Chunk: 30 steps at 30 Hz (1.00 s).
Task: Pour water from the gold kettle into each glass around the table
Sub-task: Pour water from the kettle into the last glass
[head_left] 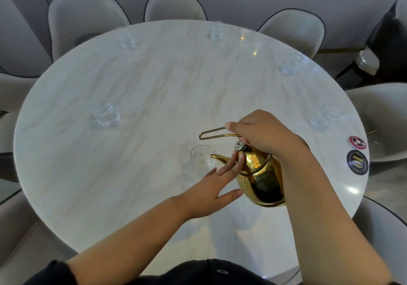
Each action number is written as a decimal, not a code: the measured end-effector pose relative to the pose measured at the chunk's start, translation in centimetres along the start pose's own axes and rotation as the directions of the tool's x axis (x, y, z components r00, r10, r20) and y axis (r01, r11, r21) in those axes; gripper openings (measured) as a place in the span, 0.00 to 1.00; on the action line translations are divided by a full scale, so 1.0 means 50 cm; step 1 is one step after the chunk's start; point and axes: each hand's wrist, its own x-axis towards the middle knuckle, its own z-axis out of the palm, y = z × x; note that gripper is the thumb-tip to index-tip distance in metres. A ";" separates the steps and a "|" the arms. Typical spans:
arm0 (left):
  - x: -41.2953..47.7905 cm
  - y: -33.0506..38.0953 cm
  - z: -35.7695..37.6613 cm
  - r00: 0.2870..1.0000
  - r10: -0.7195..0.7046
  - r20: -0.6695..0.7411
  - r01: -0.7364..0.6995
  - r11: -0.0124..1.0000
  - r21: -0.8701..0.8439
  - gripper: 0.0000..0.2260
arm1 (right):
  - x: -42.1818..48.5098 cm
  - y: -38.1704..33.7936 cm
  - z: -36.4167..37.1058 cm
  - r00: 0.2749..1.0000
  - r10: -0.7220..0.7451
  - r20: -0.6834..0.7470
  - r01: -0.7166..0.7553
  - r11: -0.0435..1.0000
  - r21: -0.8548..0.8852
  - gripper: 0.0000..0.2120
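My right hand (262, 132) grips the wire handle of the gold kettle (262, 179), which hangs tilted above the round marble table (154, 81). Its spout points left over the rim of the nearest glass (201, 160). My left hand (211, 187) is spread, with its fingertips resting on the kettle's lid and shoulder. Other clear glasses stand around the table's edge: one at the left (105, 115), one far left (126, 38), one at the back (217, 31), one back right (291, 63) and one at the right (324, 117).
Grey padded chairs (88, 18) ring the table. Two round coasters, one red (357, 142) and one black (357, 162), lie near the table's right edge. A dark object (389, 42) rests on the chair at the far right.
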 end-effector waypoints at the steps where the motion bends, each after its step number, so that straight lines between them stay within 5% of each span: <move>1: 0.000 0.000 0.000 1.000 -0.001 -0.001 0.001 1.000 -0.001 0.29 | 0.001 0.000 0.000 1.000 0.002 -0.002 -0.002 1.000 0.000 0.23; 30: -0.006 0.002 0.000 1.000 0.009 -0.022 -0.010 1.000 -0.029 0.29 | -0.001 -0.011 0.001 0.999 -0.017 0.028 0.018 0.998 -0.053 0.24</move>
